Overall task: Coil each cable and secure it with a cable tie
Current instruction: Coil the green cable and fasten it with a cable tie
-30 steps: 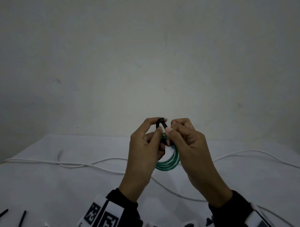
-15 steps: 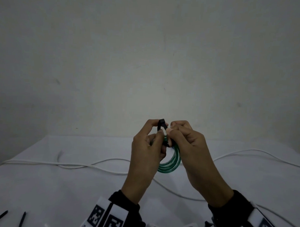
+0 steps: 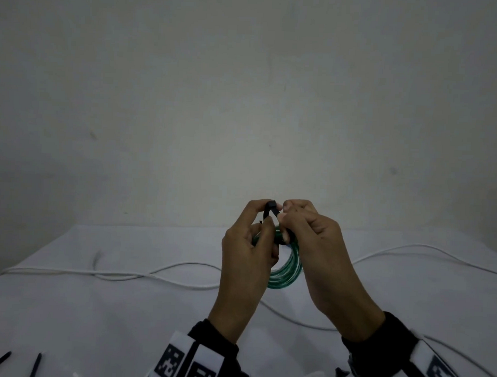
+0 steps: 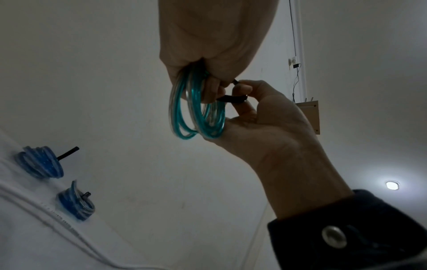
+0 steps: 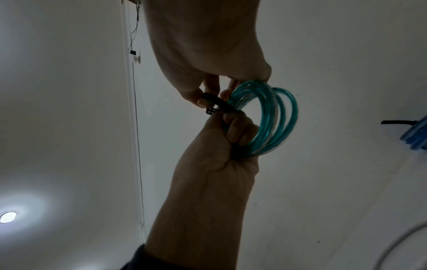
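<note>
Holding a green cable coil (image 3: pixel 285 270) up above the white table (image 3: pixel 124 311), both hands work at its top edge. Left hand (image 3: pixel 248 253) has fingers curled, thumb and forefinger pinching the black cable tie (image 3: pixel 270 210) at the top of the coil; in the left wrist view its forefinger (image 4: pixel 245 87) hooks over the tie's loop (image 4: pixel 233 99). Right hand (image 3: pixel 318 247) is curled too, fingertips pinching the tie from the other side, lower fingers wrapped round the coil strands. In the right wrist view the tie (image 5: pixel 219 105) bends in a loop beside the coil (image 5: pixel 272 124), its head (image 5: pixel 211 110) poking out just past the thumb. Whether the tail is through the head, cannot tell. Coil loops are loose and fanned apart, several turns, hanging below the fingers.

On the table under the coil a white cable (image 3: pixel 112 275) runs uncoiled across, passing behind both wrists. Two blue coils (image 4: pixel 41 162) (image 4: pixel 76 205) lie on the table well apart from the green one, each with a black tie tail sticking out. Two spare black ties (image 3: pixel 35 365) lie at the table's near left corner. Wrist bands with square markers (image 3: pixel 185 363) sit over dark sleeves.
</note>
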